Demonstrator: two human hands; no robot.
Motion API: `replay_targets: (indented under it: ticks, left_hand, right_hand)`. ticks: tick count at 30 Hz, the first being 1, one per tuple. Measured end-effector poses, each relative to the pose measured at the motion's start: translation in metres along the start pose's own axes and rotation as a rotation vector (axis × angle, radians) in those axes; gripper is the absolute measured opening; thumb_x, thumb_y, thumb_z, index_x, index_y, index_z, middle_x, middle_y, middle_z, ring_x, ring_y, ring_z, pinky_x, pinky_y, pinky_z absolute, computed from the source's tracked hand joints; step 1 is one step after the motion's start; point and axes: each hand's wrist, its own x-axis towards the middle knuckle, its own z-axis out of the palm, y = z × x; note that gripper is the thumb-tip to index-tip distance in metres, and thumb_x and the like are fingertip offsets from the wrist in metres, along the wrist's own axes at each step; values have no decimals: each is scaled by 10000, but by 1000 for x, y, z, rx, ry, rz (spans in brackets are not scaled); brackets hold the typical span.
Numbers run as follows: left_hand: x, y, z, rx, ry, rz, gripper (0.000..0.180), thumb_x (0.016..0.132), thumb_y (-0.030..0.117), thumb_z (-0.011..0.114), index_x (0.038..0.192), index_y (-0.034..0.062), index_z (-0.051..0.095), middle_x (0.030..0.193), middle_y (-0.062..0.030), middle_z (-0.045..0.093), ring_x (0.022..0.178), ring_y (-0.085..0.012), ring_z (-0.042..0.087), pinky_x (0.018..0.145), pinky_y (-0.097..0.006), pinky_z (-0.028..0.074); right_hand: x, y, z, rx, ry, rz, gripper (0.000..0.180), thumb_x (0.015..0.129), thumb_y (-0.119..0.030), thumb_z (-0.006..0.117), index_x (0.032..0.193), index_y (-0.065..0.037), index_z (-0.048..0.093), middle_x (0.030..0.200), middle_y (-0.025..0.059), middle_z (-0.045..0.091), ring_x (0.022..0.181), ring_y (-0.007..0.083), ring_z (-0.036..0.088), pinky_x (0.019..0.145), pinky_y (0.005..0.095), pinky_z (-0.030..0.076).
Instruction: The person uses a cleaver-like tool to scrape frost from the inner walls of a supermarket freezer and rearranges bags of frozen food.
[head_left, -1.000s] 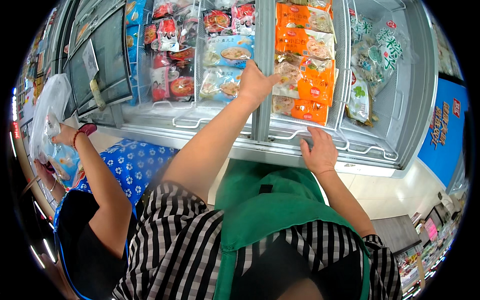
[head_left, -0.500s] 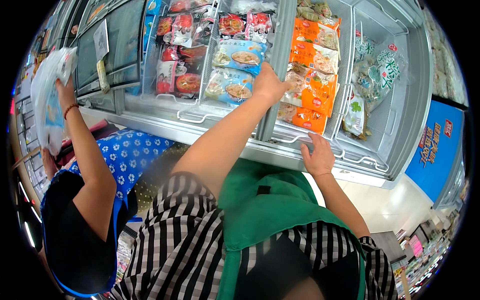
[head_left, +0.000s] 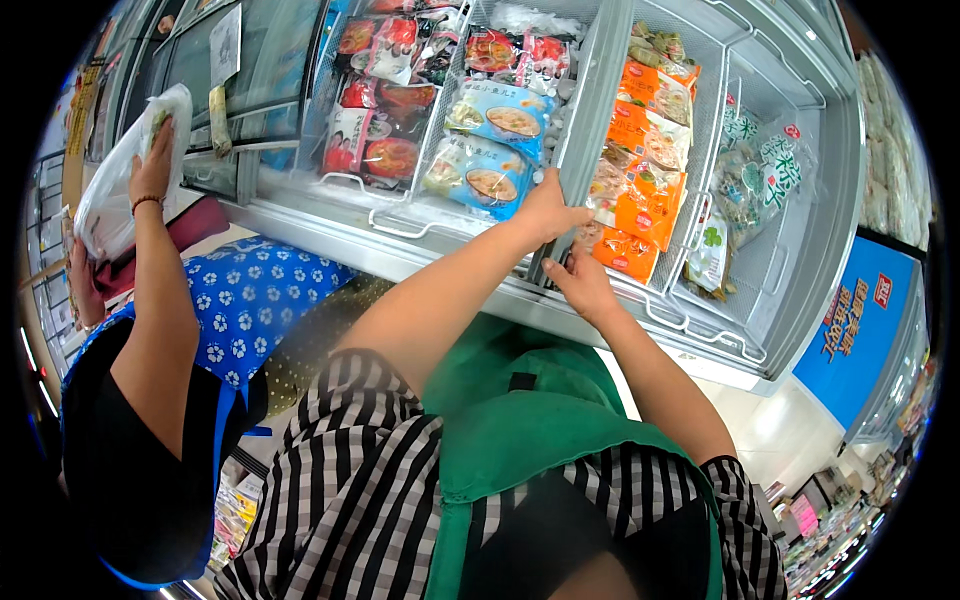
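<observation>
My left hand [head_left: 550, 212] is closed round a grey frame bar [head_left: 592, 110] that runs across the chest freezer, its thumb lying over the right side. My right hand [head_left: 584, 284] holds the near end of the same bar at the front rim, thumb and fingers bent round it. Blue packs of frozen food [head_left: 478, 172] lie just left of my left hand. Orange packs [head_left: 648, 200] are stacked in a wire basket to the right of the bar.
Red and black packs [head_left: 385, 130] fill a basket further left. Green and white bags [head_left: 752, 170] lie in the right-hand basket [head_left: 720, 340]. At the left, a co-worker in a blue flowered apron [head_left: 262, 300] holds a white plastic bag [head_left: 112, 190] near a glass lid [head_left: 260, 95].
My right hand has moved left from the front rim to the bar's near end. My left hand sits slightly nearer along the bar. The co-worker's bag has shifted, and my view has moved slightly.
</observation>
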Motion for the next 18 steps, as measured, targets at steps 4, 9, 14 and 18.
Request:
replay_targets:
  ticks: [4,9,14,18]
  left_hand:
    - [8,-9,3,-17,5,-36,746,673,205,757,1205,-88,325,1083,-225,539,999,-287,556,848,-338,451]
    - [14,-9,1,118,-34,-35,718,675,213,757,1164,-106,339,1059,-241,547,978,-294,568,818,-347,465]
    - [1,17,-6,229,-54,-136,711,665,249,764,1119,-116,354,1018,-279,557,951,-339,584,800,-363,474]
    - [2,22,1,395,7,-117,710,667,253,754,1127,-112,354,949,-254,595,891,-339,613,779,-377,490]
  right_hand:
    - [-1,-16,2,-7,41,-39,380,856,-119,586,1166,27,421,900,24,565,750,63,503,669,238,441]
    - [1,-8,1,66,45,-8,376,854,-107,585,1163,29,421,925,23,560,763,67,497,684,240,442]
    - [4,-1,-2,136,13,-13,368,850,-84,582,1165,21,425,992,33,553,831,71,513,723,232,441]
    - [8,-1,-7,163,25,-35,357,818,-94,607,1118,20,452,949,39,567,820,85,535,713,240,445]
